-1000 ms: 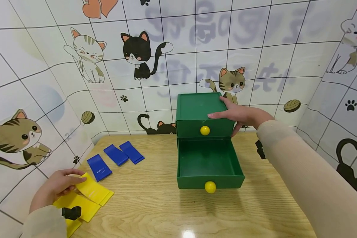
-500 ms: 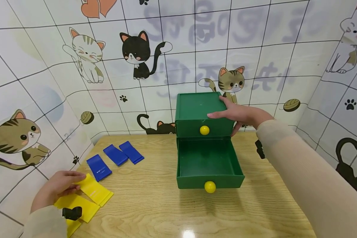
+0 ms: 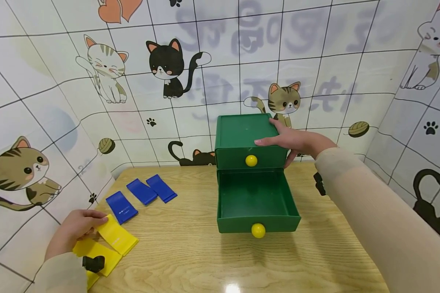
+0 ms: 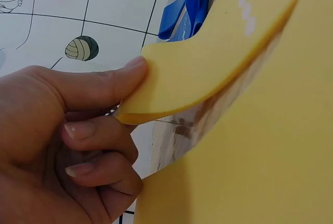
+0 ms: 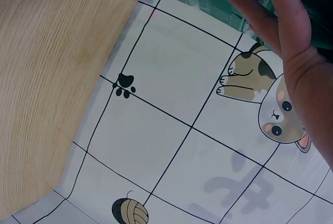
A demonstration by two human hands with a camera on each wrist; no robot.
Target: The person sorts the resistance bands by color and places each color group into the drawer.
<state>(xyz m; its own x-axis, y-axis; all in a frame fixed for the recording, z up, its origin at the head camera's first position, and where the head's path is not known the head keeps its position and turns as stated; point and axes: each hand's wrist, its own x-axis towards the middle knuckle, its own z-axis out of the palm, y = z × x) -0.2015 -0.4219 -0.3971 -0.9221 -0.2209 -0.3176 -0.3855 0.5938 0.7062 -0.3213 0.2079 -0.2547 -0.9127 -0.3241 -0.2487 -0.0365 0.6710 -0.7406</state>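
Observation:
My left hand (image 3: 74,228) pinches the near-left end of a yellow folded resistance band (image 3: 117,234) between thumb and fingers. In the left wrist view, that band (image 4: 208,63) bends upward at the pinched end, above another yellow band (image 4: 260,146). More yellow bands (image 3: 110,260) lie under and beside my left wrist. On the right, my right hand (image 3: 289,138) rests over the top right edge of a green two-drawer box (image 3: 245,130), fingers spread on its top and side. The upper drawer (image 3: 231,159) is pushed in; the lower drawer (image 3: 256,199) is pulled out with nothing inside.
Several blue folded bands, one of them a blue band (image 3: 122,206) marked "Light", lie on the wooden table (image 3: 176,252) behind the yellow ones. Yellow round knobs stick out from both drawers. A cat-printed sheet (image 3: 227,81) walls the table at the back and sides.
My left hand has shifted slightly to the right, holding the yellow band's end. My right hand, the box and its drawers keep their places.

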